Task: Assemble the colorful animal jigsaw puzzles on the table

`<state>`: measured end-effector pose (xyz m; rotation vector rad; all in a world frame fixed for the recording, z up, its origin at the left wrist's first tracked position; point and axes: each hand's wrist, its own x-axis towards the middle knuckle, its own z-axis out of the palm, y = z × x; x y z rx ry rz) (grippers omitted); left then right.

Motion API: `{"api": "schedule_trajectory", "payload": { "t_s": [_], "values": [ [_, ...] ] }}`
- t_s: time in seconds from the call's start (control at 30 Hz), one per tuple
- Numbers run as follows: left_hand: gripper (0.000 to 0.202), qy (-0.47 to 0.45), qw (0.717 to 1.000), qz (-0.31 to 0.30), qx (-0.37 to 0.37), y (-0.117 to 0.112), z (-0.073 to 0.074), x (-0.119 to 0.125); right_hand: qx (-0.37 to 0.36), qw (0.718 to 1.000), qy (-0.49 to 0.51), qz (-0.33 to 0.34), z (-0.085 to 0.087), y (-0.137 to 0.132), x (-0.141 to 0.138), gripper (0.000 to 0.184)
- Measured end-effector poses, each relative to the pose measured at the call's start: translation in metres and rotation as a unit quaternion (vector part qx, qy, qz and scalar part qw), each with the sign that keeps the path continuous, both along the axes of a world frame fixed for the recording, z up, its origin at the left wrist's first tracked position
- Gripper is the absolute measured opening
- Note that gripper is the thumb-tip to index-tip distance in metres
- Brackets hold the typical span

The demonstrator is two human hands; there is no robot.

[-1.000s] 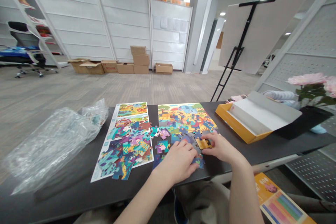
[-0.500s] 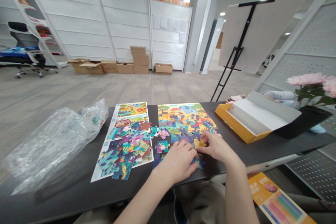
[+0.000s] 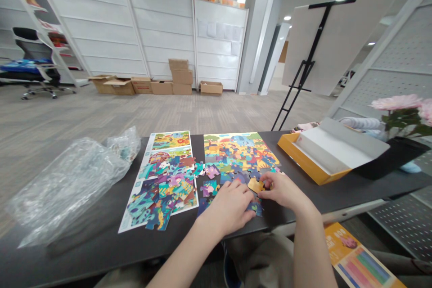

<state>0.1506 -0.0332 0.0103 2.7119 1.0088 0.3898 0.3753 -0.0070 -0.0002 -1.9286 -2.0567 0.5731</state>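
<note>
A yellow jigsaw piece (image 3: 255, 185) is pinched between the thumb and fingers of my right hand (image 3: 285, 191), tilted just above dark blue puzzle pieces. My left hand (image 3: 229, 204) lies palm down over the lower dark section, its fingers stretched out and covering part of it. Above both hands is a joined animal puzzle (image 3: 236, 148) with an elephant and yellow ground. To the left of my left hand, a loose teal and pink piece (image 3: 209, 188) and a purple owl-like piece (image 3: 212, 171) lie on the black table.
A picture sheet (image 3: 126, 222) with a heap of loose pieces (image 3: 172, 184) lies to the left. Farther left is a crumpled clear plastic bag (image 3: 74, 180). An open yellow box (image 3: 303, 159) and a black flower pot (image 3: 388, 157) stand at right; a yellow printed box (image 3: 357, 256) sits lower.
My right hand has lifted and tilted the yellow jigsaw piece, its grip shifting slightly right. My left hand stays in place.
</note>
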Motion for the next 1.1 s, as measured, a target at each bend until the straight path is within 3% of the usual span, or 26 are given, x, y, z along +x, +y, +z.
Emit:
{"api": "schedule_trajectory", "payload": {
  "t_s": [0.17,0.37,0.67,0.83,1.0,1.1],
  "values": [
    [0.021,0.001,1.0,0.004,0.0,0.0,0.001,-0.001,0.029,0.999,-0.023,0.005,0.001,-0.003,0.0,0.027],
    [0.021,0.0,1.0,0.005,-0.005,0.0,0.001,-0.001,0.01,1.0,-0.005,-0.001,0.01,-0.008,0.004,0.023],
    [0.023,-0.054,0.994,0.094,0.003,0.004,-0.002,0.002,0.004,1.0,0.018,-0.012,0.025,-0.016,0.003,0.026],
    [0.038,-0.094,0.991,0.099,0.001,0.004,-0.004,0.006,-0.011,0.995,0.095,0.037,0.034,-0.022,0.002,0.024],
    [0.012,-0.115,0.988,0.099,-0.002,0.007,-0.001,0.011,-0.043,0.977,0.183,0.1,0.04,-0.021,-0.004,0.027],
    [0.014,-0.188,0.968,0.148,-0.079,0.015,-0.002,0.01,-0.019,0.971,0.212,0.108,0.038,-0.014,-0.009,0.035]
  ]
}}
